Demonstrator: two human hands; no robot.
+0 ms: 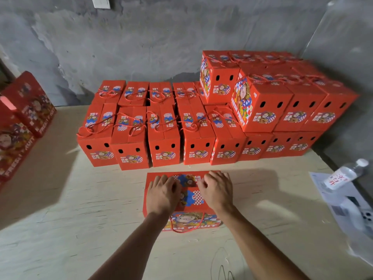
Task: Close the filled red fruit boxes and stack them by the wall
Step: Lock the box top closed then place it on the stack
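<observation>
Both hands pressed on red fruit box (191,199) lid.
Left hand (163,194) fingers flat, spread; right hand (217,190) fingers loosely curled; stacked boxes (222,118) beyond fingertips.

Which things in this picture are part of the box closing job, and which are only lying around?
Part of the job:
- red box under both hands
- left hand and right hand, on its top
- closed boxes stacked by the wall
- red boxes at the left edge

Only lying around:
- water bottle
- plastic bag with papers
</observation>
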